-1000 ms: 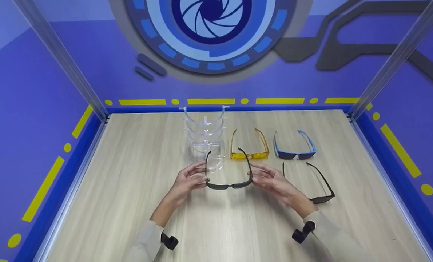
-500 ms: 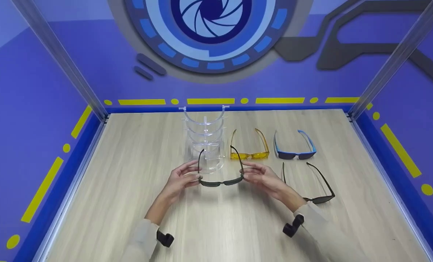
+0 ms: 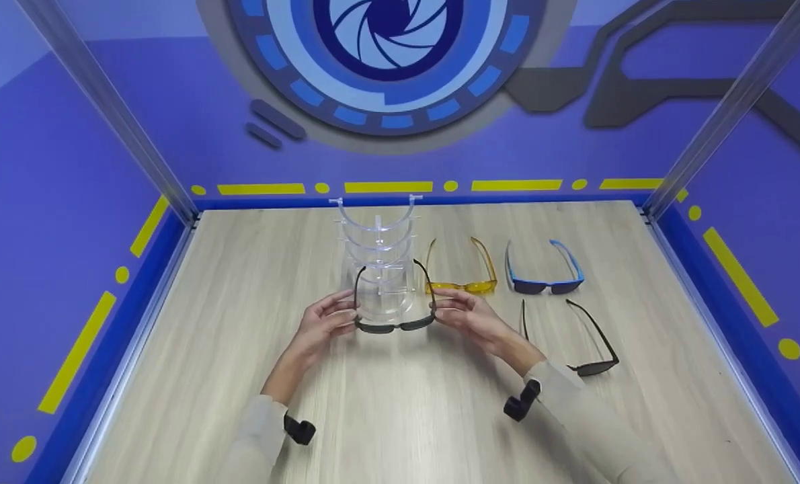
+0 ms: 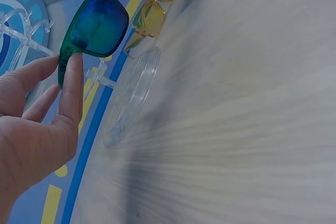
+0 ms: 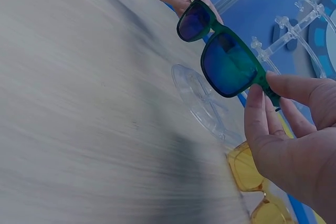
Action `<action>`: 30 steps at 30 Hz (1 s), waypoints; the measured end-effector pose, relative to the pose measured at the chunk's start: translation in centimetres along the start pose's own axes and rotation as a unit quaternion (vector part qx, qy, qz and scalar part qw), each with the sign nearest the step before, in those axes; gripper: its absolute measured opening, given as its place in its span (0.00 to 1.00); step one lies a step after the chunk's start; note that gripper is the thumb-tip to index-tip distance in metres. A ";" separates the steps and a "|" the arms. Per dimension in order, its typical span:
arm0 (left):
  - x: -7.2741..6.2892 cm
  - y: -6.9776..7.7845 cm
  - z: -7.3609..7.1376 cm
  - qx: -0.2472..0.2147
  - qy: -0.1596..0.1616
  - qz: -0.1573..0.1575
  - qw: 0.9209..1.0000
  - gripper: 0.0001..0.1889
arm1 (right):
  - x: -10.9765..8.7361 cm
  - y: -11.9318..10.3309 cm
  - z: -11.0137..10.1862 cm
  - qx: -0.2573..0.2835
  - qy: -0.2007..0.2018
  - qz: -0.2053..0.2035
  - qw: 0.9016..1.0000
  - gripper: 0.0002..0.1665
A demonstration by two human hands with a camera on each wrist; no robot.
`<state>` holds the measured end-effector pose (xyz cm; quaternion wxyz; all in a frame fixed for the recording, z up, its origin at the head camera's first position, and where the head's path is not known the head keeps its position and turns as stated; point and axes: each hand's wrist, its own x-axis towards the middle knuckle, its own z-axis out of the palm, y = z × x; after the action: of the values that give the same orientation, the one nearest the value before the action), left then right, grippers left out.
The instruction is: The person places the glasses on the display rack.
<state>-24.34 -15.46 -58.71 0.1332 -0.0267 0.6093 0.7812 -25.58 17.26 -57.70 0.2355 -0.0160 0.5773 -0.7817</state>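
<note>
Here, starting at the left, a pale sleeve (image 3: 249, 433) bearing a black wrist mount (image 3: 299, 428) is leading up to the left hand (image 3: 316, 328), which is pinching the left corner of a pair of green-framed sunglasses (image 3: 395, 327) between thumb and fingers. Beyond them, a clear tiered stand (image 3: 378, 230) is standing on the wood-grain surface (image 3: 259, 269), near its far edge. The sunglasses are hanging above the surface on the near side of the stand, their dark lenses facing near and their unfolded temples pointing far; whether the temples are touching the stand, I cannot tell. The right hand (image 3: 477, 323) is pinching their right corner, its fingers narrowed around the hinge. Just beyond that hand, yellow glasses (image 3: 462, 288) are lying unfolded. Farther right, blue-framed sunglasses (image 3: 546, 286) are resting with temples pointing far, and nearer, black sunglasses (image 3: 595, 368) are lying partly hidden behind the right forearm.
</note>
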 end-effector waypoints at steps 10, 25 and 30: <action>0.8 0.4 -0.9 -0.014 0.004 0.000 1.000 0.30 | 1.4 -0.4 1.0 0.009 0.029 0.015 0.999 0.35; 2.9 0.4 -1.8 -0.021 0.034 0.006 0.999 0.28 | 3.2 -0.7 2.0 0.002 0.054 0.008 0.998 0.32; 3.5 0.8 -2.0 -0.007 0.038 0.007 0.999 0.28 | 4.0 -1.0 2.4 -0.006 0.067 0.001 0.998 0.30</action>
<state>-28.13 -16.94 -59.14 0.1038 -0.0533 0.6087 0.7848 -28.76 13.81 -56.96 0.1968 0.0352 0.5967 -0.7772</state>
